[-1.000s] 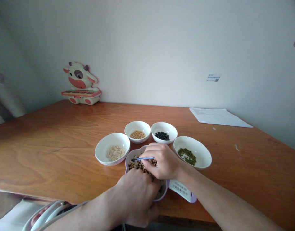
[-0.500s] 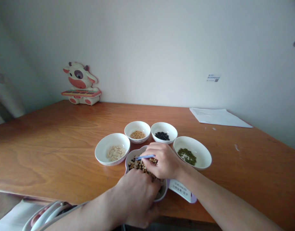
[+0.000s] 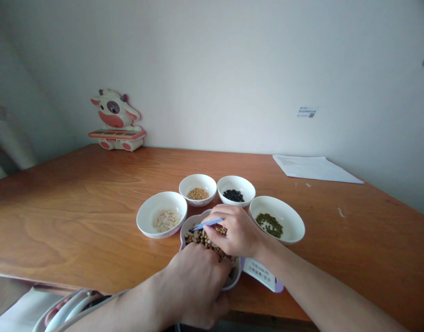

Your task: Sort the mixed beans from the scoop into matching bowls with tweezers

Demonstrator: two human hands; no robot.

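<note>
My right hand [image 3: 234, 230] is closed on pale blue-purple tweezers [image 3: 212, 223]. Their tips point left, just over a mix of beans and seeds [image 3: 200, 236] in a purple-rimmed bowl [image 3: 236, 275]. My left hand [image 3: 200, 276] curls over the bowl's near side, its fingers inside and its thumb outside the rim; the fingertips are hidden. Around the far side stand white bowls: one with pale flat seeds [image 3: 166, 220], one with yellow beans [image 3: 198, 193], one with black beans [image 3: 233, 195] and one with green beans [image 3: 269, 225].
The purple bowl has a labelled handle [image 3: 262, 273] under my right forearm. On the wooden table [image 3: 94, 221] a cow-shaped toy keyboard [image 3: 116, 122] stands at the back left. White papers [image 3: 313, 167] lie at the back right, against the wall.
The tweezers have tilted a little more steeply, their tips staying over the beans at the left of the bowl. My left hand has hardly moved.
</note>
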